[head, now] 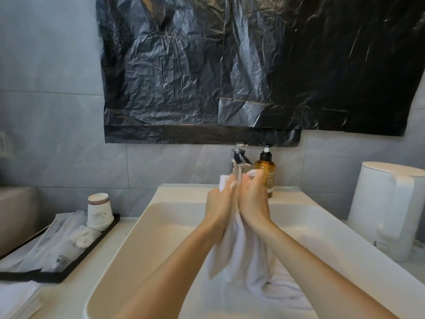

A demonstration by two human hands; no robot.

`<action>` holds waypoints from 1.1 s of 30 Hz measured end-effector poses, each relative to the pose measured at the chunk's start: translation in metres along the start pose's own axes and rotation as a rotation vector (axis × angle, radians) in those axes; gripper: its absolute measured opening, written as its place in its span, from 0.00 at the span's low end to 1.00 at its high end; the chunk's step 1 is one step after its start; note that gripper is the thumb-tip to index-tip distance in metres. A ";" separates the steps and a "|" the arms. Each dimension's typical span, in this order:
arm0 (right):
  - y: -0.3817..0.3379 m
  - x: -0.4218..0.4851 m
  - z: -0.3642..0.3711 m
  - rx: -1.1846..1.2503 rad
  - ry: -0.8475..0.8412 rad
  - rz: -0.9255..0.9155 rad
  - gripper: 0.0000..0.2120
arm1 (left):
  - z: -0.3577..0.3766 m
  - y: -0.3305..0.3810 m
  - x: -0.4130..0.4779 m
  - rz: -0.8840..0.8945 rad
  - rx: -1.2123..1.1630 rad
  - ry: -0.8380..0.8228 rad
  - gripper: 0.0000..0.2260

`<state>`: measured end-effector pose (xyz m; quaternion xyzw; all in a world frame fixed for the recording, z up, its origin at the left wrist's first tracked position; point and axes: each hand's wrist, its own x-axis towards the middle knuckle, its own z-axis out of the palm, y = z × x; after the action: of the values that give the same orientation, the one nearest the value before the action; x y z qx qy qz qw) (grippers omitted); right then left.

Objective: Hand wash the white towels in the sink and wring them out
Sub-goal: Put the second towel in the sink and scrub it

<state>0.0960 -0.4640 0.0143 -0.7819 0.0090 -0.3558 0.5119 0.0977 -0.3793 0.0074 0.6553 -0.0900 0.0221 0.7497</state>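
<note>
A wet white towel (243,256) hangs from both my hands over the white sink (142,229), its lower part bunched in the basin. My left hand (219,203) and my right hand (253,199) are pressed side by side, each closed on the towel's upper end just below the chrome faucet (239,162). Bits of towel stick out above my fingers. More white towel (287,293) lies in the bottom of the basin.
An amber pump bottle (265,169) stands right of the faucet. A white kettle (388,208) is on the right counter. At left, a black tray (96,242) holds paper cups (100,210) and wrapped toiletries. Black plastic sheeting (253,65) covers the wall above.
</note>
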 end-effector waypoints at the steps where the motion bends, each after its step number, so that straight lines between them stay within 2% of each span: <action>1: 0.002 -0.002 -0.002 0.000 0.023 -0.001 0.05 | 0.002 -0.001 -0.001 0.007 0.015 -0.018 0.15; 5: -0.001 -0.035 0.008 -0.089 -0.107 -0.320 0.06 | -0.007 0.003 0.008 0.059 0.103 0.088 0.12; 6: -0.002 -0.029 0.010 -0.083 -0.093 -0.295 0.06 | -0.009 0.002 0.009 0.044 0.080 0.070 0.12; 9: 0.001 -0.001 0.005 0.003 0.075 -0.042 0.06 | -0.003 0.003 -0.001 0.012 0.025 -0.025 0.15; 11: 0.005 -0.009 0.001 -0.039 0.108 -0.097 0.05 | 0.001 -0.001 -0.001 0.042 0.043 -0.041 0.15; 14: 0.002 -0.030 0.006 -0.104 -0.020 -0.295 0.05 | -0.002 0.000 0.005 0.077 0.048 0.023 0.13; 18: 0.003 -0.003 0.002 -0.007 0.088 -0.052 0.03 | 0.002 -0.001 -0.002 0.029 -0.008 -0.026 0.16; 19: 0.004 -0.007 0.003 -0.022 0.081 -0.058 0.02 | 0.003 0.000 -0.004 0.027 -0.003 -0.010 0.16; 22: -0.001 -0.032 0.009 -0.105 -0.060 -0.238 0.03 | -0.004 0.000 0.004 0.028 0.023 0.067 0.13; 26: 0.001 -0.010 0.005 -0.104 0.072 -0.136 0.03 | -0.001 -0.001 -0.001 0.025 -0.075 -0.004 0.15; 28: 0.001 -0.022 0.008 -0.166 0.066 -0.272 0.06 | -0.002 0.002 0.000 0.014 -0.044 0.006 0.13; 30: -0.003 -0.034 0.011 -0.178 -0.018 -0.369 0.12 | -0.004 0.001 0.006 0.019 -0.040 0.055 0.10; 33: -0.003 -0.012 0.007 -0.080 0.054 -0.178 0.05 | -0.003 0.001 0.004 -0.015 -0.123 0.028 0.14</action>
<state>0.0899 -0.4527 0.0081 -0.7894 -0.0324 -0.4202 0.4464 0.1013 -0.3764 0.0086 0.6084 -0.0758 0.0198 0.7898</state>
